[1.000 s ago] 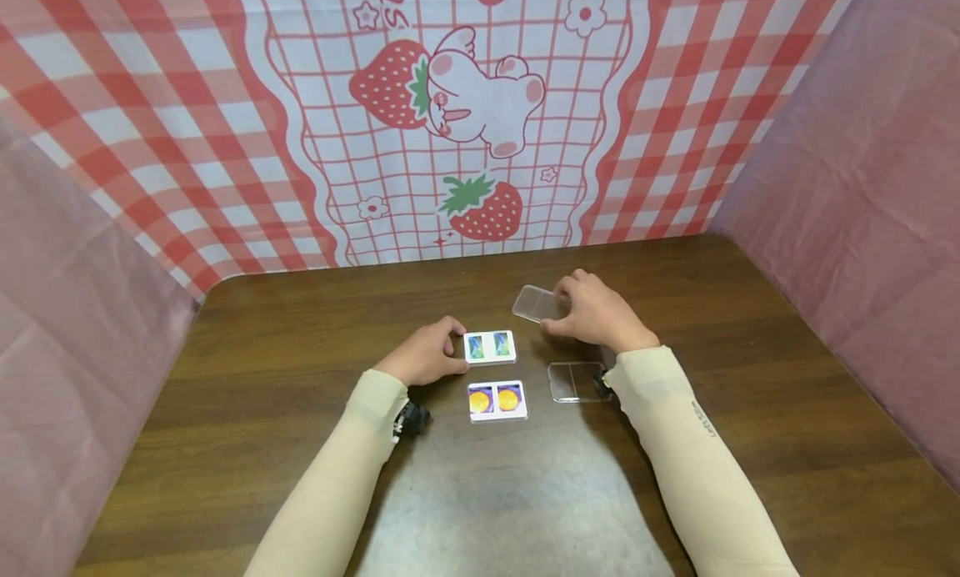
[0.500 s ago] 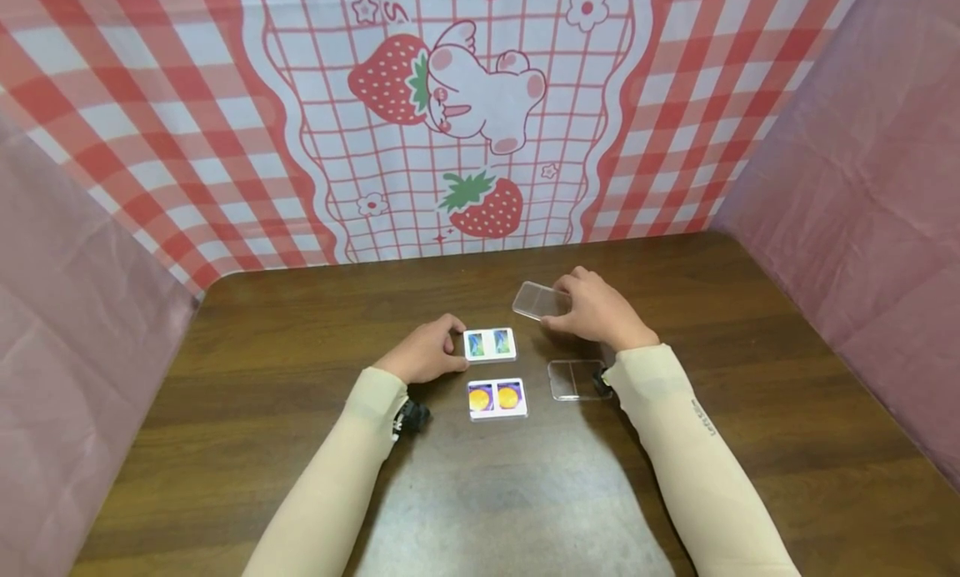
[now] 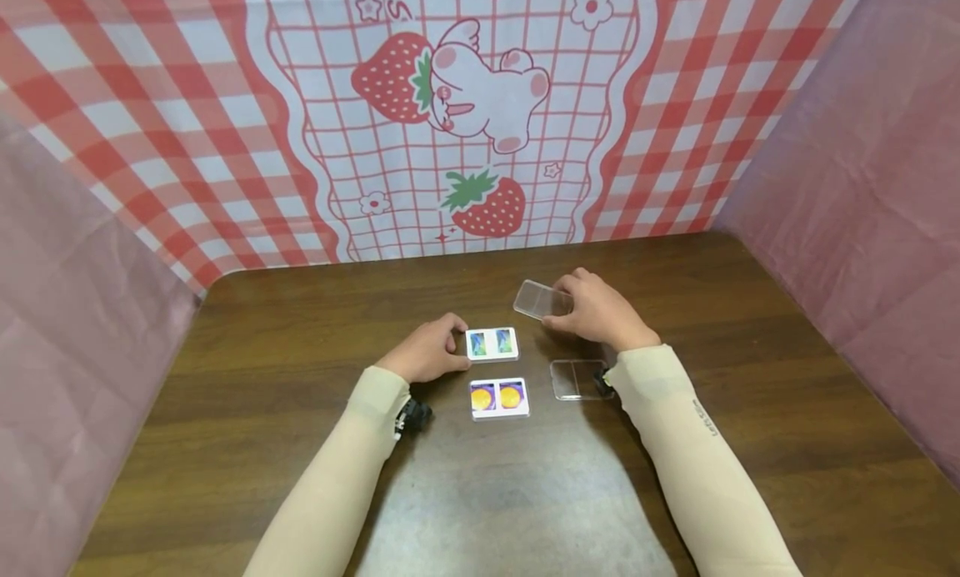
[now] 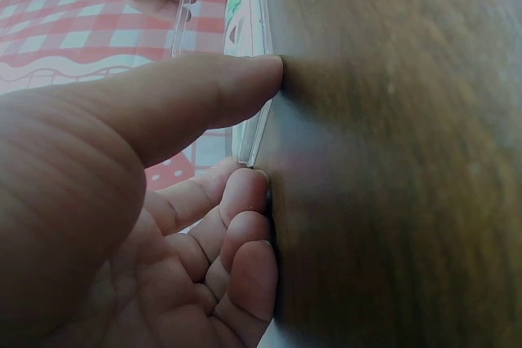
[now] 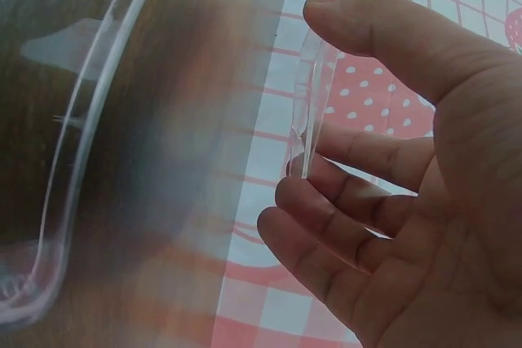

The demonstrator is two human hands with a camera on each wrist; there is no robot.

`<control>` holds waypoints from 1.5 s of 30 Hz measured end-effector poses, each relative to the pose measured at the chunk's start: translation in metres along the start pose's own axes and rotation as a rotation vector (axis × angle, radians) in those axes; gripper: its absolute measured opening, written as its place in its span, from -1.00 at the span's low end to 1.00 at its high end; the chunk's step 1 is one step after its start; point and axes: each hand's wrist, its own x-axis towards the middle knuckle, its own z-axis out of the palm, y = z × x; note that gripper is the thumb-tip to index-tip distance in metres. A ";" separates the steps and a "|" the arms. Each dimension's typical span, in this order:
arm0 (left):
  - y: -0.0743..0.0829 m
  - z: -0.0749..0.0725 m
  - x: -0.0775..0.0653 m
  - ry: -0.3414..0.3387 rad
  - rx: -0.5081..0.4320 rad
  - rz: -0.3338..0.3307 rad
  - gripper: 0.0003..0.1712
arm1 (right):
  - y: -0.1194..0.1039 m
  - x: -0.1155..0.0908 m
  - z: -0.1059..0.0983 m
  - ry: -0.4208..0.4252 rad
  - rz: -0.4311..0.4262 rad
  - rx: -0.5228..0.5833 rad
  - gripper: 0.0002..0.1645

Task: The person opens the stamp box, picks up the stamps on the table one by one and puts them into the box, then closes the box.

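My left hand (image 3: 423, 350) is at the left end of a flat clear case (image 3: 492, 343) with two blue-green pictures on white. The thumb is at its near corner and the forefinger at its far corner, gripping it between them on the table. My right hand (image 3: 602, 310) pinches a thin clear plastic lid (image 3: 532, 300) by its right end, thumb on the near edge and fingers on the far one. It is tilted and raised above the table, beyond and right of the case. In the right wrist view the lid (image 5: 303, 95) shows edge-on.
A second flat case (image 3: 499, 398) with two orange-and-purple pictures lies just nearer than the first. Right of it, under my right wrist, lies another clear plastic lid (image 3: 566, 381) with a dividing line. A checked strawberry cloth (image 3: 480, 252) hangs behind the brown table (image 3: 300, 293).
Both hands keep their holds and places. The view has shifted only slightly; the raised lid and the case stay almost still.
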 end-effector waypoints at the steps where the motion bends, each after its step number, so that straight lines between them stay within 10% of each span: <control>1: 0.000 0.000 0.000 -0.001 -0.002 0.000 -0.36 | 0.000 0.000 0.000 0.000 0.000 0.001 -0.26; 45: 0.001 -0.001 0.000 -0.003 -0.008 -0.004 -0.34 | -0.053 0.010 0.035 -0.190 -0.234 -0.076 -0.33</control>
